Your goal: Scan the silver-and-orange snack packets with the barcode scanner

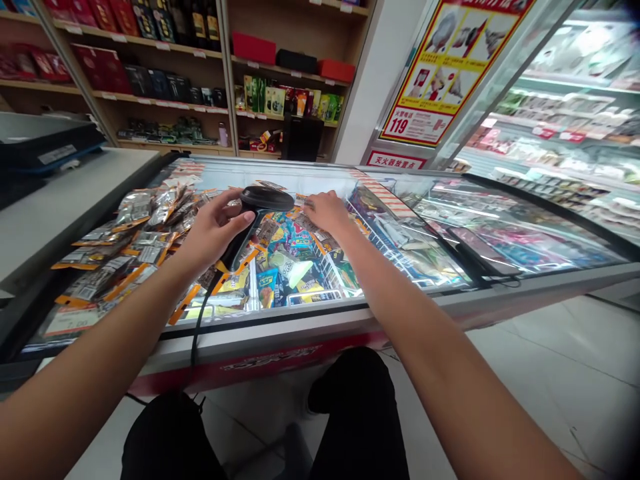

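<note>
Near the centre of the frame the left hand [216, 228] is closed around a black barcode scanner [267, 199], thumb on top, holding it just above the glass lid of a freezer [310, 325]. The scanner looks like rigid, light plastic. Its curved handle below the head is the natural place to grip, though the cable [199, 327] hanging over the freezer's front edge could tug. Just right of the scanner, the right hand [327, 211] rests palm-down on packets [125, 240] spread over the lid; whether it pinches one cannot be told. The hand hides part of the handle, and reflections blur the goods under the glass.
</note>
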Demonstrator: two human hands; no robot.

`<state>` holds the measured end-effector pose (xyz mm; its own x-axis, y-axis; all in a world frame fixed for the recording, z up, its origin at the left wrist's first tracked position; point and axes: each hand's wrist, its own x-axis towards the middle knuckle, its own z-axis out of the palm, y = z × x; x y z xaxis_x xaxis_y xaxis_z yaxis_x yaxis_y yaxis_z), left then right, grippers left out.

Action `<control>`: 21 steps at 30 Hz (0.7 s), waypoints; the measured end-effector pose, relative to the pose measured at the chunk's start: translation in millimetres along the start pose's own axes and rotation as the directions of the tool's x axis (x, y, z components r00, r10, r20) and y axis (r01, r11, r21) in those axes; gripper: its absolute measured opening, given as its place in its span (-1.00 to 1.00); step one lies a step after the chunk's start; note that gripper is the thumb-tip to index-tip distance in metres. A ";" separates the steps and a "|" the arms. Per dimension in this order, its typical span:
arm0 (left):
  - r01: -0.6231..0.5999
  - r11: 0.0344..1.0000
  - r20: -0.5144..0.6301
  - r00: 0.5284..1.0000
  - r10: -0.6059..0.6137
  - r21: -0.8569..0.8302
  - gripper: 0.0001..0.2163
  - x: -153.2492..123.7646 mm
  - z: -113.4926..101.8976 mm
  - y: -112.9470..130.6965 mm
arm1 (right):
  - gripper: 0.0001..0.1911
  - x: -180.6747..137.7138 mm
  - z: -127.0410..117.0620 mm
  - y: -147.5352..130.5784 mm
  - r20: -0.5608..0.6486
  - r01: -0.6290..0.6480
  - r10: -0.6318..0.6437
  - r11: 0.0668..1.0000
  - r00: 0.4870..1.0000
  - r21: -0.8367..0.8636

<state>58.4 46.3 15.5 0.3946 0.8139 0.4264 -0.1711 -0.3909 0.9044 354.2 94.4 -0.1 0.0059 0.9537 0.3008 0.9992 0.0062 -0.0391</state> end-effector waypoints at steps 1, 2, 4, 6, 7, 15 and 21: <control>0.001 1.000 -0.004 1.000 -0.001 0.001 -0.57 -0.4 0.6 0.8 | -0.51 2.5 2.7 -8.1 0.014 -0.001 0.001 1.000 1.000 0.002; 0.003 1.000 -0.008 1.000 -0.003 -0.004 -0.59 -0.8 1.1 1.9 | -0.51 4.7 5.1 -14.5 0.021 -0.016 0.015 1.000 1.000 0.021; 0.006 1.000 -0.015 1.000 -0.006 -0.018 -0.62 -1.3 2.2 4.4 | -0.54 8.0 8.6 -21.2 0.017 -0.053 0.051 0.994 0.999 0.096; 0.009 1.000 -0.016 1.000 -0.010 -0.022 -0.63 -1.6 3.1 6.7 | -0.64 9.9 9.7 -21.4 0.025 -0.081 0.077 0.982 0.997 0.172; 0.013 1.000 -0.016 1.000 -0.014 -0.022 -0.63 -1.7 3.4 7.4 | -0.71 10.4 9.2 -20.0 0.033 -0.098 0.093 0.976 0.995 0.193; 0.034 0.999 0.000 0.999 -0.034 -0.016 -0.52 -2.8 6.4 6.7 | -0.28 4.0 -8.0 -10.6 0.107 -0.340 0.324 0.922 0.940 0.187; 0.036 0.999 0.026 0.999 -0.035 -0.028 -0.50 -3.4 8.5 6.4 | -0.37 -0.6 -8.6 -4.2 0.143 -0.393 0.380 0.916 0.914 0.081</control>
<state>63.6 37.4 19.7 0.4235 0.8157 0.3939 -0.1817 -0.3495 0.9191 350.3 91.2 8.0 0.3792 0.9171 0.1235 0.9096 -0.3449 -0.2314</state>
